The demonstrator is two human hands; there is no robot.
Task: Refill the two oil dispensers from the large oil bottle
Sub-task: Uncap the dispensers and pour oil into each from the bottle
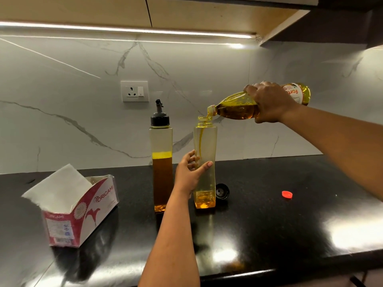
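now, right of centre in the frame, the right hand (269,102) grips the large clear plastic oil bottle with the white and orange label (238,108), its fingers curled over the top of the body and the thumb beneath; the bottle is tipped almost flat, its open neck pointing left and down, just above the mouth of the uncapped, tall, square clear plastic dispenser (205,162); a thin yellow stream of oil (201,141) runs down inside that dispenser, and a shallow pool of oil lies at its bottom; the dispenser stands upright on the glossy black stone counter (290,224) at the middle of the frame; the left hand (191,175) holds it at mid-height from the left, fingers spread along its face and side, the forefinger straight across the front; just to its left stands the second tall square clear dispenser with a black spout cap (161,162), upright, about half full of darker amber oil, near the first but apart from it; a round black cap (222,191) lies on the counter just behind and right of the open dispenser's base; further right, well apart, a small red bottle cap (287,194) lies on the counter; at the lower left sits an open red and white cardboard tissue box (83,214) with white paper tissues (60,187) sticking up from it; on the white marble-veined backsplash (62,100), above the dispensers, is a white wall socket with a switch (134,91).
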